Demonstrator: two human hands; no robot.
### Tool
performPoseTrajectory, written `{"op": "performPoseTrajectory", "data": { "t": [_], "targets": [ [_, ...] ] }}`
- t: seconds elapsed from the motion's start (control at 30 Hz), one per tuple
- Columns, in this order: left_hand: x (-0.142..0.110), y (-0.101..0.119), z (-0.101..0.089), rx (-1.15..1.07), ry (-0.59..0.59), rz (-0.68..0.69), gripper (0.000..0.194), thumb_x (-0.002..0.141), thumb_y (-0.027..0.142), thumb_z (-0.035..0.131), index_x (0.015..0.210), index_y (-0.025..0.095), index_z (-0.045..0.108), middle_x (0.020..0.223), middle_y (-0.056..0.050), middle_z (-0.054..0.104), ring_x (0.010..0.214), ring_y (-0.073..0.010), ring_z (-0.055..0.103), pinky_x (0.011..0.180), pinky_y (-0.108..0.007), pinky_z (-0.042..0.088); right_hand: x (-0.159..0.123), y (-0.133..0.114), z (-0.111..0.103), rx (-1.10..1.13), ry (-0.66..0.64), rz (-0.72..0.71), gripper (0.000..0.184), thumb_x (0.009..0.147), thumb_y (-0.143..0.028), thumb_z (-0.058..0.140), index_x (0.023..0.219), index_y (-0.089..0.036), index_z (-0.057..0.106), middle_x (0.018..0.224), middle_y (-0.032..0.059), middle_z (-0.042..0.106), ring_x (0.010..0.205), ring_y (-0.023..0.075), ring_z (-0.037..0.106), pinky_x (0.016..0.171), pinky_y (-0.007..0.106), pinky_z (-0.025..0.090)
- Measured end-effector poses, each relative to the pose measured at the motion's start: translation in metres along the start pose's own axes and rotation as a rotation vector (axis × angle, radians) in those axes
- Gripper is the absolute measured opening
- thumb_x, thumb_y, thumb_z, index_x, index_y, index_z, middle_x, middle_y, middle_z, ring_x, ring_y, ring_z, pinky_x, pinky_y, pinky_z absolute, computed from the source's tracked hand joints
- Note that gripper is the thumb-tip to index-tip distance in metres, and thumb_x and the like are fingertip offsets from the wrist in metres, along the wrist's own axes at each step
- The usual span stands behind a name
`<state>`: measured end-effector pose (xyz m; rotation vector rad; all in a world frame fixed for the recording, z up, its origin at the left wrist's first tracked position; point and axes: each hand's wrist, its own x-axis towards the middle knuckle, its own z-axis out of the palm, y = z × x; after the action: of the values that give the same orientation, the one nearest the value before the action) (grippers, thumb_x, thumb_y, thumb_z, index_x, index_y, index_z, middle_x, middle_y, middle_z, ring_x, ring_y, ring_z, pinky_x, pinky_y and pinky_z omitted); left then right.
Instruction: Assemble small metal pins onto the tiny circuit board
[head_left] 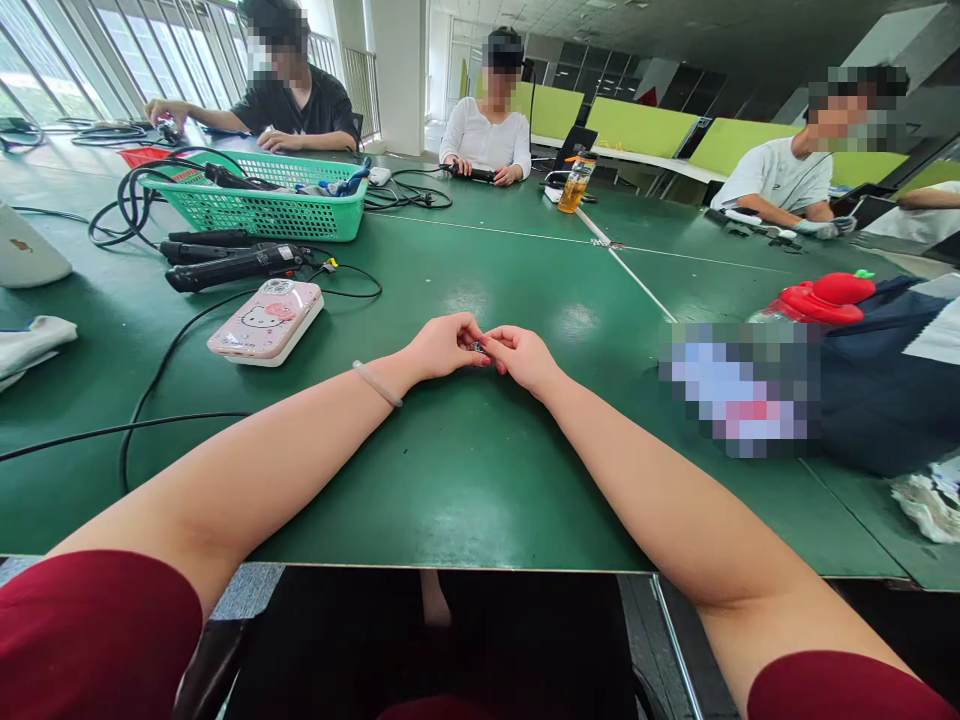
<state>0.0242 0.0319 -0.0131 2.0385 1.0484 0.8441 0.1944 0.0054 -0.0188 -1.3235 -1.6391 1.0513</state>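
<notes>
My left hand [448,345] and my right hand [524,356] meet fingertip to fingertip over the middle of the green table [450,480]. Both are closed in a pinch. Between the fingers shows a tiny dark, shiny thing [477,347], mostly hidden and too small to name. A pale bangle [377,384] circles my left wrist. Left of my left hand lies a pink-and-white Hello Kitty case [267,321], apart from it.
Black handheld devices [232,262] and cables lie at the left, before a green basket [262,212]. A bottle [576,183] stands farther back. At the right are a dark bag [892,370] and a red item [817,300]. Several people sit around the table.
</notes>
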Motion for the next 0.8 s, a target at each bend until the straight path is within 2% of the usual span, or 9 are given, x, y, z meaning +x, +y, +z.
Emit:
{"op": "performPoseTrajectory", "data": {
  "t": [0.2, 0.37, 0.43, 0.57, 0.7, 0.8],
  "targets": [
    [0.004, -0.004, 0.0, -0.19, 0.046, -0.085, 0.029, 0.059, 0.019, 0.079, 0.078, 0.014, 0.057, 0.068, 0.0, 0.061, 0.061, -0.0098, 0.055, 0.06, -0.025, 0.042, -0.001, 0.001, -0.001, 0.008, -0.006, -0.023, 0.041, 0.077, -0.054, 0.063, 0.09, -0.016, 0.063, 0.067, -0.0001, 0.062, 0.048, 0.0066, 0.044, 0.049, 0.021, 0.035],
    [0.007, -0.007, -0.001, -0.312, 0.173, -0.182, 0.029, 0.061, 0.018, 0.08, 0.079, 0.014, 0.058, 0.062, 0.003, 0.056, 0.057, -0.0069, 0.051, 0.06, -0.024, 0.039, 0.004, 0.007, -0.001, -0.021, 0.044, -0.038, 0.04, 0.089, -0.052, 0.046, 0.09, -0.016, 0.063, 0.069, 0.0005, 0.062, 0.047, 0.0071, 0.043, 0.051, 0.022, 0.037],
    [0.008, -0.007, -0.002, -0.371, 0.233, -0.221, 0.026, 0.064, 0.018, 0.078, 0.08, 0.014, 0.058, 0.062, 0.003, 0.056, 0.057, -0.0063, 0.05, 0.06, -0.024, 0.038, 0.004, 0.008, -0.001, -0.131, 0.096, -0.053, 0.033, 0.09, -0.044, 0.046, 0.092, -0.017, 0.066, 0.074, 0.0011, 0.063, 0.053, 0.0087, 0.047, 0.057, 0.024, 0.04],
    [0.009, -0.009, -0.002, -0.436, 0.306, -0.285, 0.025, 0.065, 0.014, 0.077, 0.079, 0.014, 0.057, 0.061, 0.003, 0.056, 0.057, -0.0069, 0.051, 0.061, -0.023, 0.038, 0.002, 0.007, 0.002, -0.507, 0.129, -0.21, 0.019, 0.085, -0.026, 0.055, 0.091, -0.02, 0.072, 0.093, 0.0039, 0.063, 0.075, 0.0134, 0.054, 0.073, 0.028, 0.043],
    [0.009, -0.013, -0.001, -0.381, 0.307, -0.284, 0.029, 0.061, 0.012, 0.079, 0.08, 0.014, 0.058, 0.061, 0.003, 0.056, 0.058, -0.0081, 0.053, 0.062, -0.025, 0.041, 0.002, 0.006, 0.009, -0.667, 0.098, -0.325, 0.025, 0.088, -0.027, 0.054, 0.105, -0.022, 0.072, 0.105, 0.0055, 0.061, 0.089, 0.0169, 0.055, 0.082, 0.031, 0.044],
    [0.009, -0.017, -0.001, -0.352, 0.274, -0.277, 0.031, 0.059, 0.012, 0.08, 0.081, 0.015, 0.058, 0.065, 0.002, 0.059, 0.06, -0.0091, 0.055, 0.064, -0.026, 0.043, 0.005, 0.007, 0.013, -0.752, 0.087, -0.365, 0.022, 0.088, -0.03, 0.055, 0.097, -0.022, 0.074, 0.101, 0.006, 0.063, 0.094, 0.0202, 0.053, 0.086, 0.033, 0.042]
  ]
}}
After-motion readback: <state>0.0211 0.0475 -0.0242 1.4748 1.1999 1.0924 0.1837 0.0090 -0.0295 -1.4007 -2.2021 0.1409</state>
